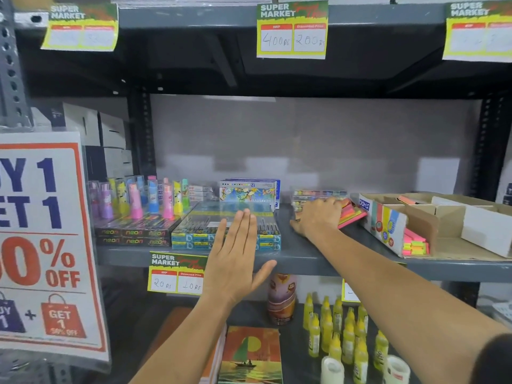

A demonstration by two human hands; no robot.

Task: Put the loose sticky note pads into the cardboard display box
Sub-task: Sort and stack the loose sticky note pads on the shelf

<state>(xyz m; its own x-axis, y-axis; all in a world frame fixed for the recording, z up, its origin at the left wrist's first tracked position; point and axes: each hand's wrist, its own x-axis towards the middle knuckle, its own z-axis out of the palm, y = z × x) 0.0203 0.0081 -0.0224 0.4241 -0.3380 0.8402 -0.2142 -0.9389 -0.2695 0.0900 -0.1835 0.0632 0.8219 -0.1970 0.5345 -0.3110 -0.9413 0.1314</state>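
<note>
covering most of the loose pads, right hand grip unclear; left hand fingers spread, empty.

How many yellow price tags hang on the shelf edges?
5: three on the top shelf edge, left, middle and right; two on the middle shelf edge, one beside the left hand, one mostly hidden behind the right arm.

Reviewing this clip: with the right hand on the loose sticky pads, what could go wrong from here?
1. The right hand lies over a stack of loose sticky note pads; gathered all at once, some could slide off.
2. The cardboard display box lies tipped near the shelf edge, already holding pads; pushing more in might shove it off.
</note>
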